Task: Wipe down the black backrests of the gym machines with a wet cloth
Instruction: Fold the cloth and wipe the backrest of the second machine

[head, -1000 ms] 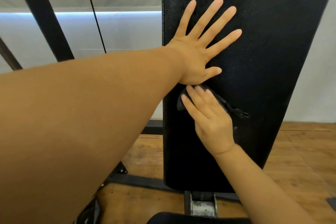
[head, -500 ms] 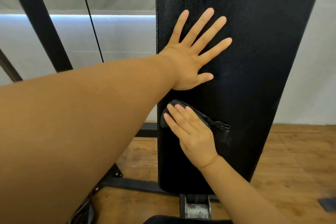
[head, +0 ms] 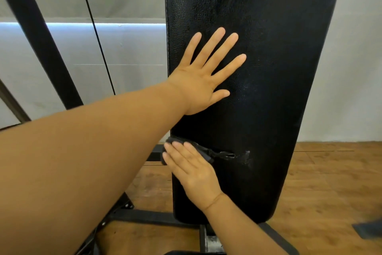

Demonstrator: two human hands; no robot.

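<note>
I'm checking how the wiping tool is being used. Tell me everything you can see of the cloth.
The cloth is dark, nearly black, soft fabric, bunched into a small wad rather than spread flat. It lies against the lower left part of the black backrest, near its left edge. The right hand presses it there with straight fingers laid over it, hiding most of it; a crumpled tail pokes out to the right of the fingers. A faint wet smear shows on the pad just beyond that tail. Whether the cloth itself is wet cannot be told.
</note>
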